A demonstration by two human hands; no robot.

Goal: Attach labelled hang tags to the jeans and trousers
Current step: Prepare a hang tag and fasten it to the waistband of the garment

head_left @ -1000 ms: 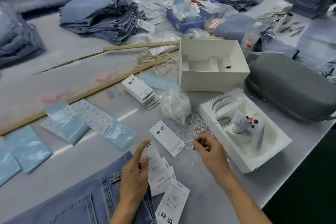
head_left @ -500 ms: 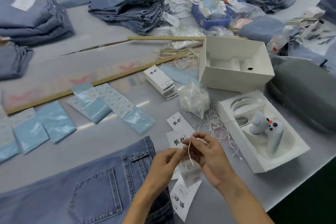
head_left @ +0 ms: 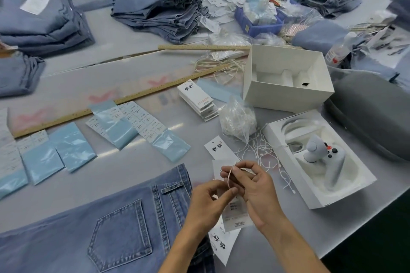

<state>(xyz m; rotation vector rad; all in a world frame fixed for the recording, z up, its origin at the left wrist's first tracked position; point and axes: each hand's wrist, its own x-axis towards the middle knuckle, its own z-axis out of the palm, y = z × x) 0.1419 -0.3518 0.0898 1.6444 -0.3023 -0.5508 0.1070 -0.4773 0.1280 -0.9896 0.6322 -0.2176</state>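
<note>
Hang tags (head_left: 236,215) held near front edge of grey table (head_left: 124,168), beside jeans (head_left: 93,230) laid flat. Left hand (head_left: 206,204) and right hand (head_left: 255,190) both pinching white string (head_left: 229,176) over tags. Denim stacks (head_left: 159,6), wooden ruler (head_left: 115,105), white box (head_left: 286,77) further back.

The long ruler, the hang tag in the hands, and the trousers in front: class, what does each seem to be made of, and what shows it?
Long ruler: probably wood, matt tan with printed marks.
Hang tag: thin white card or stiff paper, printed; it stays flat.
Trousers: blue denim, with twill texture, stitched seams and a patch pocket.
String pinched by both hands' fingers: thin white cord; fibre or plastic unclear.
</note>
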